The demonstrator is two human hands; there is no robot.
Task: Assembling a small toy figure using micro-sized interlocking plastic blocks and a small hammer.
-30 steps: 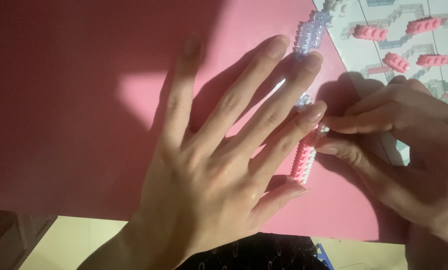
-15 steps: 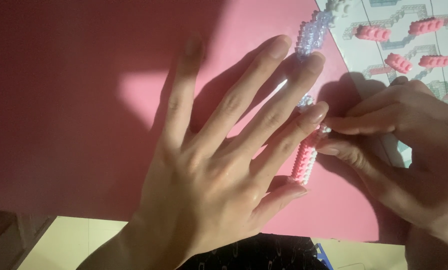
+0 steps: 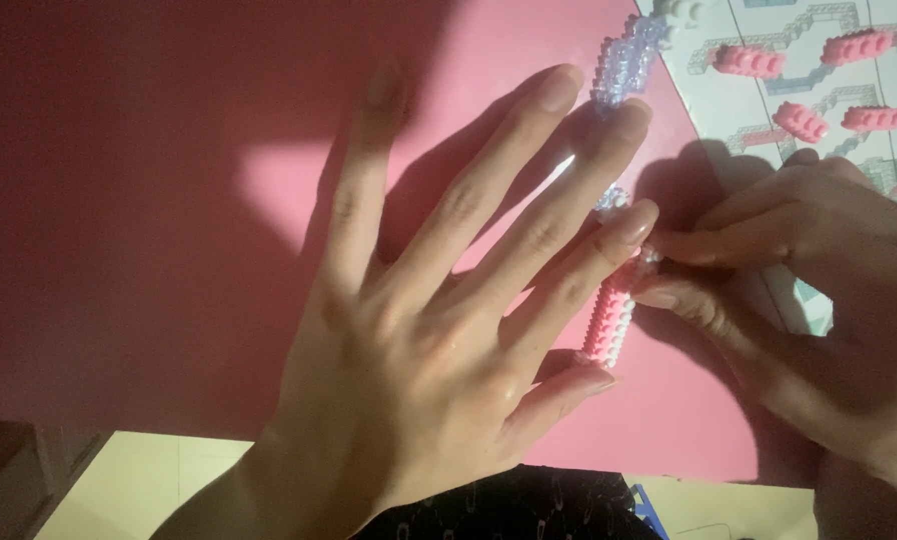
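My left hand (image 3: 438,330) lies flat on a pink sheet (image 3: 148,230), fingers spread, its ring finger, little finger and thumb against a long strip of small building bricks. The strip's near part is pink and white (image 3: 608,320); its far part is clear bluish (image 3: 623,65). My right hand (image 3: 808,300) comes in from the right with thumb and forefinger pinched at the middle of the strip, on a small piece that is too hidden to make out. The middle of the strip is covered by my fingers.
A printed instruction sheet (image 3: 818,80) with pictures of pink brick pieces lies at the top right, partly under my right hand. The pink sheet's near edge runs along the bottom, with pale floor and dark patterned fabric (image 3: 508,510) below it.
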